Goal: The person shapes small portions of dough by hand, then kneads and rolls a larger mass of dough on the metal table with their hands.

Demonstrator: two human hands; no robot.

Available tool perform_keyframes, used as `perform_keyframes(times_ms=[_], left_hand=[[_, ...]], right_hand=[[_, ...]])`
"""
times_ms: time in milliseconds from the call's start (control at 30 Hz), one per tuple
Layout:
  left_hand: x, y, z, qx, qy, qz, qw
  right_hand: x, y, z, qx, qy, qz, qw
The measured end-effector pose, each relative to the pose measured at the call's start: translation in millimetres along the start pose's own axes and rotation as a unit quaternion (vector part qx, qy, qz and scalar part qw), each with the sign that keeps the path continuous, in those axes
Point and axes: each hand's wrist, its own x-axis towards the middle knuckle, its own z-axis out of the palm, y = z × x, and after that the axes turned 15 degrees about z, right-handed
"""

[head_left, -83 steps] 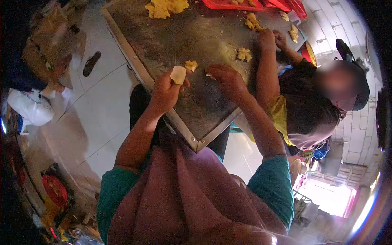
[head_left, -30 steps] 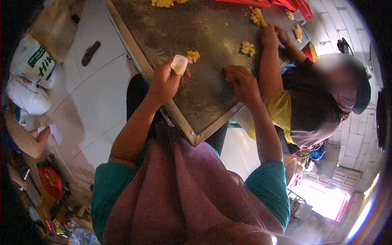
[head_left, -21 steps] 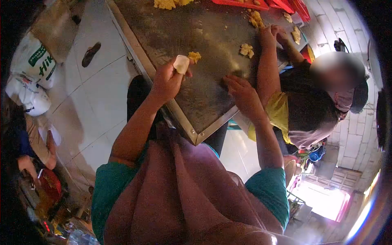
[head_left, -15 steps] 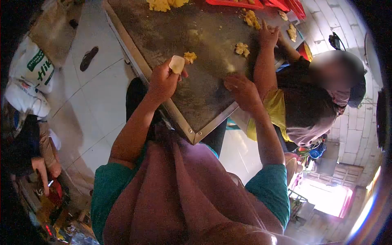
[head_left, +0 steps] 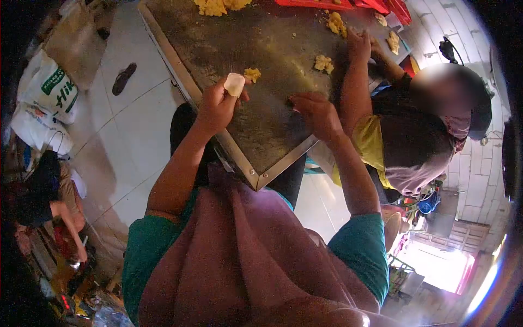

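Observation:
My left hand [head_left: 219, 105] is closed on a pale, flat, rounded piece [head_left: 234, 84] over the left edge of the dark metal-rimmed table [head_left: 256, 131]. Just past its fingers lies a small yellow lump [head_left: 252, 74]. My right hand [head_left: 318, 113] is low over the table's right part, fingers drawn together; what they hold, if anything, is too small to make out. Beyond it sits another yellow lump [head_left: 323, 64].
A co-worker [head_left: 419, 131] stands at the right side, both hands at the table near a yellow lump [head_left: 336, 24]. Red trays [head_left: 316, 4] and a larger yellow mass [head_left: 218, 5] lie at the far side. Another person [head_left: 52, 191] and white sacks [head_left: 49, 90] are at left.
My right hand was more spread earlier, then drew its fingers together and now reaches slightly further left. My left hand keeps the pale piece. The person at left has come into view.

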Motion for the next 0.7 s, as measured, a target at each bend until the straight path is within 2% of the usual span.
perform_keyframes(times_ms=[67, 167, 367, 467, 533, 567, 667, 700], left_hand=[[0, 3, -1, -0.001, -0.009, -0.008, 1.000], [2, 9, -1, -0.028, -0.030, -0.046, 0.998], [-3, 31, 12, -0.154, -0.150, -0.126, 0.968], [-3, 31, 18, -0.196, -0.197, -0.124, 0.953], [-7, 33, 21, -0.212, -0.200, -0.135, 0.947], [-5, 37, 19, -0.127, -0.241, -0.073, 0.959], [-4, 40, 21, -0.155, -0.267, -0.106, 0.945], [-5, 39, 24, -0.152, -0.245, -0.099, 0.952]], right_hand=[[1, 1, 1, 0.013, -0.006, -0.004, 1.000], [-11, -14, -8, -0.071, 0.017, -0.032, 0.997], [-16, -7, -15, -0.077, -0.068, 0.016, 0.995], [-16, -48, -35, 0.003, 0.027, 0.015, 1.000], [-23, -75, -47, 0.085, 0.044, -0.039, 0.995], [-25, -85, -51, 0.127, 0.053, -0.063, 0.988], [-29, -98, -50, 0.184, 0.053, -0.063, 0.980], [-28, -99, -45, 0.177, 0.052, -0.082, 0.979]])
